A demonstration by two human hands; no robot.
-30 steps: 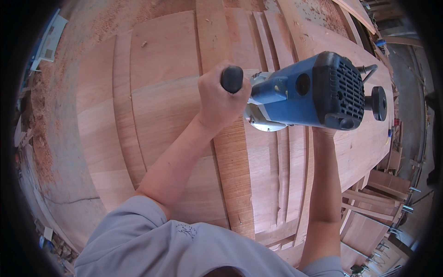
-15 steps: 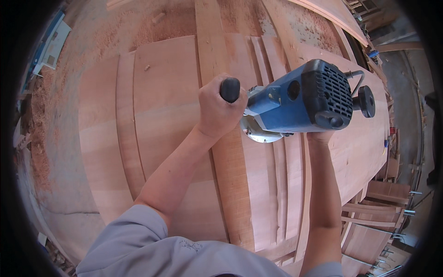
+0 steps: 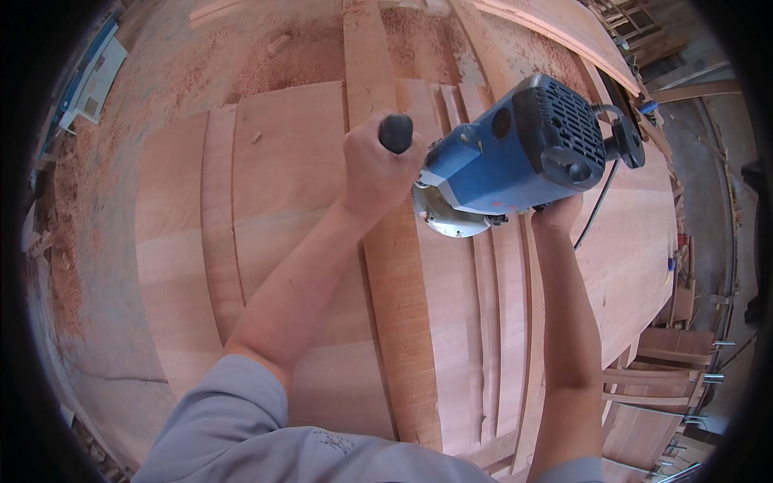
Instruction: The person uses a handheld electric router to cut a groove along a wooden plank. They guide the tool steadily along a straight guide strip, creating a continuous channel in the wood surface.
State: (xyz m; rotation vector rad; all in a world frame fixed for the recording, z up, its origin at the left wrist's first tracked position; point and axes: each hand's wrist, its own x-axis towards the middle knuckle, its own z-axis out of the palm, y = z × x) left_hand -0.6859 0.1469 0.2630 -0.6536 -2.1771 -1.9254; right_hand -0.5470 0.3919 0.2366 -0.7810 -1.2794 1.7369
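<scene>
My left hand [image 3: 380, 165] is wrapped round the black handle [image 3: 396, 133] of a blue plunge router [image 3: 507, 149]. On the router's near right side is my right hand [image 3: 562, 213]; it grips there, its fingers mostly hidden behind the motor body. The router's round metal base [image 3: 455, 221] sits over a large wooden panel [image 3: 294, 177], beside a long straight board [image 3: 398, 310] laid along it. Long grooves or strips [image 3: 483, 322] run down the panel next to that board. The cutter is hidden under the machine.
A second long board [image 3: 483, 48] lies at the far right of the first. Sawdust [image 3: 290, 60] covers the floor beyond the panel. Wooden panels with metal clamps [image 3: 676, 346] stand at the lower right. A black cord [image 3: 597, 205] hangs by the router.
Both hands and the router have moved a little farther from me and slightly left along the board. More of the cord now shows.
</scene>
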